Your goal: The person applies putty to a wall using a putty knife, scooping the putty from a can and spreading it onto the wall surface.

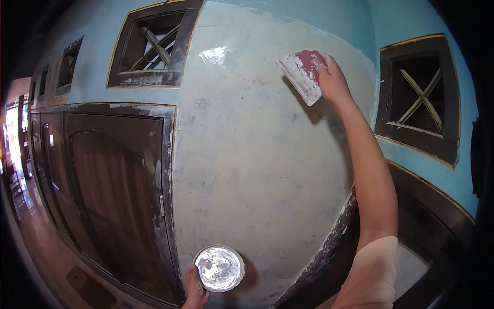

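Note:
My right hand (333,81) grips a broad, flat putty spreader (303,72) with a red upper part and white compound on it, held high against the pale, patchy plastered wall (247,165); whether its edge touches the surface I cannot tell. A shiny wet-looking patch (213,55) lies higher up on the left of that wall. Low down, my left hand (196,286) holds a round container (218,268) by its side, its top showing white, streaked compound.
A dark wooden door (113,180) with a smeared frame stands left; vent openings with crossed slats (149,49) (419,98) sit in blue walls either side. At lower right is dark woodwork (419,206). A walkway (31,216) runs toward bright light at far left.

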`<state>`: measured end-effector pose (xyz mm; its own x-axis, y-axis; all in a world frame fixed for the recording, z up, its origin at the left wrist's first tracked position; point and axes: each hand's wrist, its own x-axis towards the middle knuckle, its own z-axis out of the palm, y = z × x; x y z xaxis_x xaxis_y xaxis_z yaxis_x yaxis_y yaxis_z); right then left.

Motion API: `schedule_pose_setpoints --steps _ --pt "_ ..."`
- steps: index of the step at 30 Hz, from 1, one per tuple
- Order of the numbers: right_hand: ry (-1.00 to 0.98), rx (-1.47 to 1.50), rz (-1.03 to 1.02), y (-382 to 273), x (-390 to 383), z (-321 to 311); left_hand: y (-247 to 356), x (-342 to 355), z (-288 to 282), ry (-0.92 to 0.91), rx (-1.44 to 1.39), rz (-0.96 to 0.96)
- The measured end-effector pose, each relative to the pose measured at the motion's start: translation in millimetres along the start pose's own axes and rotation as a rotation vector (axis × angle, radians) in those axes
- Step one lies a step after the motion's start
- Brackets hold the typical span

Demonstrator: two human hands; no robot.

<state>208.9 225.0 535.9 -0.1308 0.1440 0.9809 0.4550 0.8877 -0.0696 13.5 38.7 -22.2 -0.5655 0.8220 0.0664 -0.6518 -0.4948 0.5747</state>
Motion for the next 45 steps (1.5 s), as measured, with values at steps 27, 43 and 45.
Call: schedule_pose_setpoints --steps 27,43,45 --pt "-0.192 -0.209 -0.03 -72 47 85 17 19 -48 0.067 -0.015 0.075" --pt "-0.105 -0.297 0.025 -49 64 59 38 13 -41 0.05 -0.026 0.058" --pt "-0.205 -0.207 -0.003 -56 56 65 39 13 -42 0.063 -0.025 0.052"
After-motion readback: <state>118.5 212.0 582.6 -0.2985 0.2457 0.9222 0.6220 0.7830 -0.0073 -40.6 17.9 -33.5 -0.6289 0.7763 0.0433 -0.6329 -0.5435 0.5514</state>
